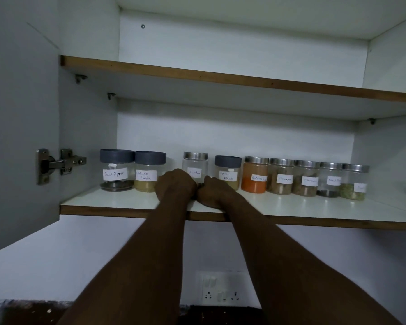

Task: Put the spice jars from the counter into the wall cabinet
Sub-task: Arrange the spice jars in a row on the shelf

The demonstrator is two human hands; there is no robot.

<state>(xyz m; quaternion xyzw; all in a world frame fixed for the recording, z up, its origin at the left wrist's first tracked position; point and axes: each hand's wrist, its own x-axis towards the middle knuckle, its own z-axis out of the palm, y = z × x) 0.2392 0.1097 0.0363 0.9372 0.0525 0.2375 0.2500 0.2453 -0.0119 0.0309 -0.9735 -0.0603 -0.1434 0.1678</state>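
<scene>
Head view, entry:
A: Nine spice jars stand in a row on the lower shelf (117, 201) of the wall cabinet (220, 134). Both hands are on the shelf, left hand (175, 184) and right hand (212, 192) knuckle to knuckle, in front of the Cloves jar (195, 164). Fingers hidden behind the backs of the hands; cannot tell whether they grasp the jar or lie released
B: Step, by my reading: seating Cloves between the Coriander Powder jar (149, 171) and the Garam Masala jar (227, 171)
A: Agreed. It stands nearer Garam Masala. Note: slide it straight back, base flat, label forward, clear of both neighbours; draw the hands out low without brushing the row
</scene>
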